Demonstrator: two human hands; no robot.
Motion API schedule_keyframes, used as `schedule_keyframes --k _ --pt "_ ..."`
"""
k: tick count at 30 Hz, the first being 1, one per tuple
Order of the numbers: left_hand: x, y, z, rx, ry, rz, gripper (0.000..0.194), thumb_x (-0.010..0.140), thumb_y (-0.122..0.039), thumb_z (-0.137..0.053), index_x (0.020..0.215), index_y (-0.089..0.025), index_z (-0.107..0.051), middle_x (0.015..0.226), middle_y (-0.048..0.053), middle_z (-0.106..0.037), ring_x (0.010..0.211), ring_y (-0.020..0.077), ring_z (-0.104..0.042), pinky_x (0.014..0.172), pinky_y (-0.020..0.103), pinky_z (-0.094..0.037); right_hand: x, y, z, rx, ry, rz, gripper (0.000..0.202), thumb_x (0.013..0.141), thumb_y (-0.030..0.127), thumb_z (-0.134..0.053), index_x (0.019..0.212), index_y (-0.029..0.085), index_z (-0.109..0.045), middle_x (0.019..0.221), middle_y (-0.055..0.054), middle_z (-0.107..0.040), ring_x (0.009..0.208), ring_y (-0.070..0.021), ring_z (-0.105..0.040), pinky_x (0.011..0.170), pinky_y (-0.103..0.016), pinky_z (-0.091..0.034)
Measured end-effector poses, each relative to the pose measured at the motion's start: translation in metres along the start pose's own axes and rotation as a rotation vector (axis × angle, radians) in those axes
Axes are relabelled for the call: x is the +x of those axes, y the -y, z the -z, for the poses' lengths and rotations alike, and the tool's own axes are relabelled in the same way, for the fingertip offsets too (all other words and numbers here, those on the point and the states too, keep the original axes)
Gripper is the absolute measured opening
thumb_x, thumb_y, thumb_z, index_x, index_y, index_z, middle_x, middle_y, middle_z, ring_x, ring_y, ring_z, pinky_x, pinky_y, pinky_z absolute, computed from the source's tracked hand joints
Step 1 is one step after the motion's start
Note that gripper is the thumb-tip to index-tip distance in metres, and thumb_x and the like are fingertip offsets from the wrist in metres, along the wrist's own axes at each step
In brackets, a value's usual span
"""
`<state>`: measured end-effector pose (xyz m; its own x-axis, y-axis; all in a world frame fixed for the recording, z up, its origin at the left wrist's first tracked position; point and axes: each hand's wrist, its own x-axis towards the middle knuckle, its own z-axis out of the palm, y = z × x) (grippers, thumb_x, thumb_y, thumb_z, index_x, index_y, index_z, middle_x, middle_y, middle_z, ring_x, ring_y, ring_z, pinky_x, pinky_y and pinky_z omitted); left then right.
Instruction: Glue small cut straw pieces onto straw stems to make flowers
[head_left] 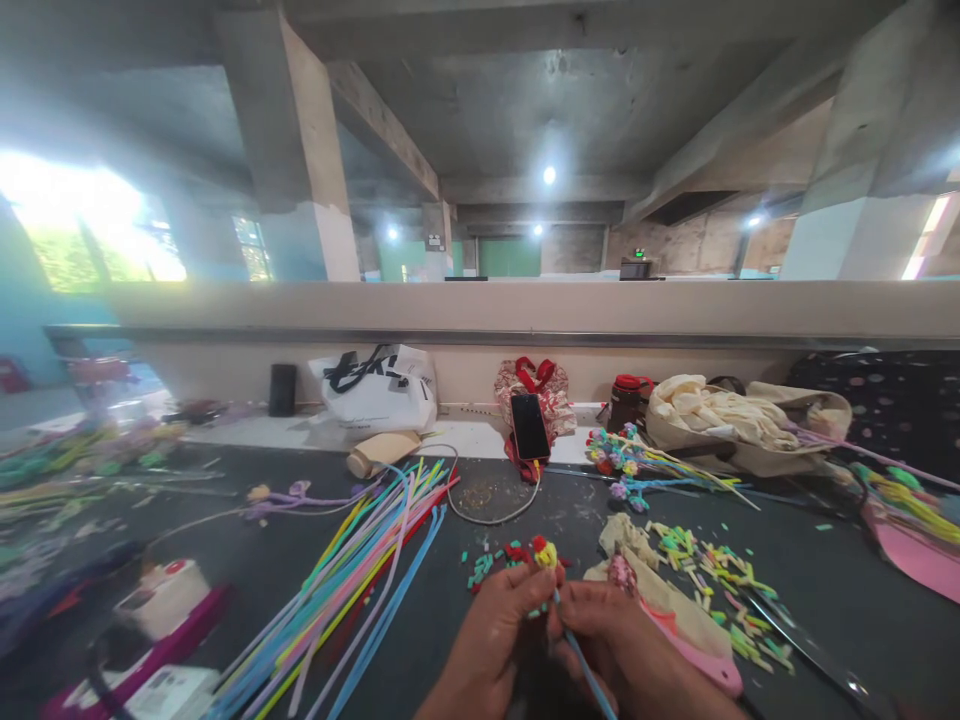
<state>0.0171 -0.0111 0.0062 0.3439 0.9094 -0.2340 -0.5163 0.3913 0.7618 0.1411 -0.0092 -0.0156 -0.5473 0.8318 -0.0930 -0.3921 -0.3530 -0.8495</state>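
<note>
My left hand [499, 620] pinches a small red and yellow fuzzy piece [545, 552] at its fingertips. Beside it, the fingers of my right hand [600, 625] are closed on a light blue stem [583, 665], which runs down toward the bottom edge. The two hands nearly touch under the yellow piece. Small cut bits in red and teal [487, 565] lie just behind my left hand. A long bundle of coloured fuzzy stems [352, 580] is spread to the left of my hands.
Yellow-green cut pieces [705, 570] and metal scissors [810, 655] lie at the right, near a pink-handled tool [716, 668]. A phone [529, 428] with a cable leans on a red-patterned bag [555, 385]. Further back are a white bag [379, 395] and finished fuzzy stems [626, 460].
</note>
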Motion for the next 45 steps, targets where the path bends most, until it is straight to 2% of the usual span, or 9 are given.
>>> schedule_keyframes --k 8,14,20,22,24,28,34,39,45 --pt "0.004 0.004 0.005 -0.002 0.003 -0.057 0.024 0.054 -0.029 -0.073 0.06 -0.011 -0.059 0.044 0.0 -0.057 0.036 0.0094 -0.048 0.041 0.02 -0.035 0.003 -0.013 0.01 0.022 0.009 0.007 0.019 0.066 0.028 -0.061 0.061 0.01 -0.06 0.044 0.002 -0.052 0.035 -0.0052 -0.042 0.036 -0.015 -0.028" --pt "0.01 0.01 0.013 0.108 -0.064 -0.121 0.027 0.055 -0.034 -0.07 0.055 -0.012 -0.056 0.041 -0.001 -0.053 0.035 0.0078 -0.043 0.039 0.02 -0.03 0.006 -0.017 0.013 -0.021 0.028 -0.002 0.02 0.069 0.031 -0.06 0.066 0.011 -0.059 0.045 0.001 -0.054 0.035 -0.0053 -0.042 0.038 -0.016 -0.028" --pt "0.007 0.003 0.007 0.233 -0.155 -0.252 0.028 0.051 -0.036 -0.072 0.053 -0.013 -0.057 0.045 -0.004 -0.05 0.043 0.0068 -0.041 0.045 0.02 -0.032 0.006 -0.015 0.011 -0.173 -0.159 0.123 0.028 0.062 0.036 -0.069 0.061 0.013 -0.055 0.045 0.006 -0.047 0.037 -0.0036 -0.038 0.038 -0.015 -0.025" --pt "0.003 0.0 0.003 0.281 -0.136 -0.283 0.027 0.05 -0.036 -0.073 0.057 -0.013 -0.061 0.049 -0.003 -0.052 0.047 0.0082 -0.043 0.049 0.02 -0.034 0.006 -0.012 0.011 -0.21 -0.167 0.155 0.029 0.061 0.038 -0.07 0.061 0.013 -0.056 0.045 0.006 -0.048 0.038 -0.004 -0.04 0.039 -0.015 -0.026" --pt "-0.001 -0.003 0.0 0.304 -0.067 -0.272 0.032 0.048 -0.036 -0.074 0.066 -0.012 -0.064 0.057 0.0 -0.057 0.054 0.0109 -0.048 0.054 0.022 -0.037 0.006 -0.009 0.011 -0.198 -0.151 0.176 0.03 0.063 0.04 -0.068 0.061 0.013 -0.056 0.047 0.005 -0.05 0.04 -0.0049 -0.042 0.041 -0.016 -0.029" --pt "-0.004 -0.004 -0.001 0.241 0.075 -0.123 0.041 0.047 -0.036 -0.075 0.077 -0.01 -0.066 0.065 0.004 -0.062 0.057 0.0144 -0.054 0.059 0.026 -0.04 0.004 -0.004 0.01 -0.152 -0.132 0.156 0.03 0.067 0.04 -0.065 0.058 0.014 -0.052 0.042 0.006 -0.048 0.034 -0.0032 -0.038 0.038 -0.015 -0.028" --pt "0.003 0.002 0.004 0.14 -0.001 -0.1 0.031 0.053 -0.037 -0.071 0.066 -0.01 -0.065 0.055 0.003 -0.058 0.052 0.0103 -0.05 0.055 0.022 -0.037 0.0 -0.001 0.009 -0.012 0.008 0.041 0.03 0.07 0.042 -0.06 0.062 0.013 -0.054 0.037 0.006 -0.044 0.025 -0.0027 -0.029 0.027 -0.014 -0.02" --pt "-0.001 0.005 -0.003 0.007 0.039 -0.099 0.028 0.055 -0.035 -0.071 0.065 -0.01 -0.063 0.05 0.001 -0.055 0.049 0.0105 -0.049 0.053 0.023 -0.035 -0.001 -0.004 0.012 0.018 -0.009 0.064 0.028 0.07 0.038 -0.059 0.061 0.013 -0.056 0.041 0.004 -0.047 0.028 -0.0038 -0.035 0.028 -0.014 -0.024" --pt "0.001 0.01 0.0 0.009 -0.042 -0.132 0.026 0.056 -0.035 -0.07 0.065 -0.012 -0.062 0.055 0.002 -0.059 0.051 0.0117 -0.051 0.054 0.023 -0.035 -0.002 -0.005 0.013 -0.021 -0.052 0.053 0.029 0.069 0.04 -0.06 0.061 0.013 -0.056 0.042 0.004 -0.046 0.03 -0.0041 -0.036 0.03 -0.014 -0.023"
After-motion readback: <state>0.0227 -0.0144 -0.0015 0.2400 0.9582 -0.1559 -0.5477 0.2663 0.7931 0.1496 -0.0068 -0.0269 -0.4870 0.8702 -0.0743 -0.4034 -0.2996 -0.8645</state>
